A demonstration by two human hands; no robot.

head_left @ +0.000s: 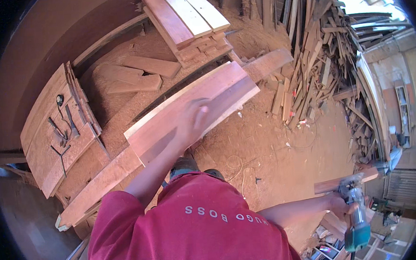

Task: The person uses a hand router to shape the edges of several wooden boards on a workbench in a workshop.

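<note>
Across the bench lies a long reddish-brown plank point(224, 80) with pale edges. My left hand point(193, 120) rests on its top, fingers stretched out and partly blurred, holding nothing. Far off to the right, my right hand point(340, 204) grips a teal-and-silver handheld power tool point(358, 216). The tool's metal end is by a short wooden piece point(326, 185); whether they touch I cannot tell. My right fingers are partly hidden against the tool's body.
Stacked boards point(173, 25) stand beyond the plank. At left, a wooden panel point(44, 144) bears hand tools and a tape measure point(60, 99). Piled offcuts point(309, 76) lean at the right. Sawdust and a thin cable point(242, 175) lie on the floor. A shelf box point(327, 252) stands lower right.
</note>
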